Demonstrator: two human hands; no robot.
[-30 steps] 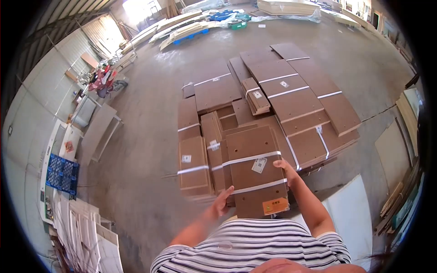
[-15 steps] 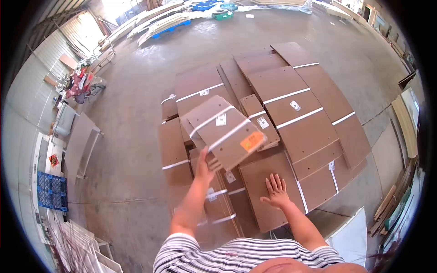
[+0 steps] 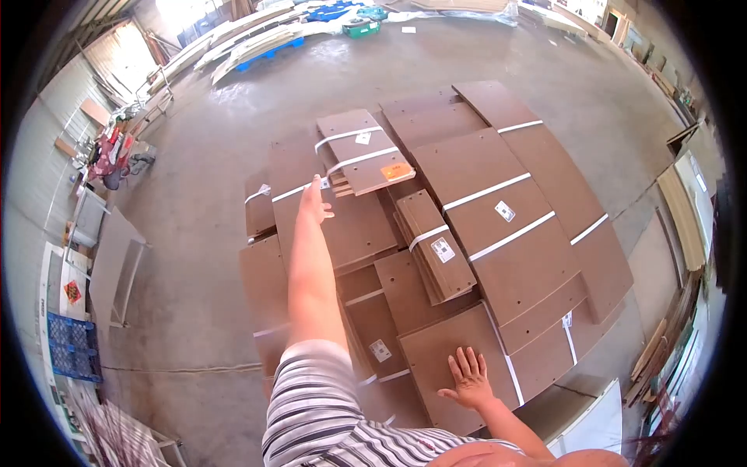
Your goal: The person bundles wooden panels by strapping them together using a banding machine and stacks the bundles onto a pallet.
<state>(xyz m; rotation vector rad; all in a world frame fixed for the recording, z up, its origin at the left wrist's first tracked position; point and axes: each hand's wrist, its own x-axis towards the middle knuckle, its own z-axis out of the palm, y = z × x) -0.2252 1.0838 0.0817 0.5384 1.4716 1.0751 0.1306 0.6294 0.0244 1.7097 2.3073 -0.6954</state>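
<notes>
My left hand (image 3: 315,204) is stretched far forward, fingers extended, just beside the near left corner of a strapped bundle of brown boards (image 3: 358,163). Whether it touches the bundle is unclear. Two white straps, a white label and an orange label mark that bundle, which lies on larger boards. My right hand (image 3: 470,379) rests flat, fingers spread, on a brown board (image 3: 436,350) close to my body. Between the hands sits a narrow strapped bundle (image 3: 433,245) with a white label.
Large strapped panels (image 3: 506,222) make up the stack's right side. Boards on blue pallets and a green box (image 3: 361,29) lie at the far end. A grey panel piece (image 3: 117,268) and a blue crate (image 3: 74,346) stand left; timber (image 3: 673,327) leans right.
The orange-labelled bundle has moved forward and slightly left, away from me, with my left arm extending after it. More of the narrow bundle shows. My right hand stays on its board.
</notes>
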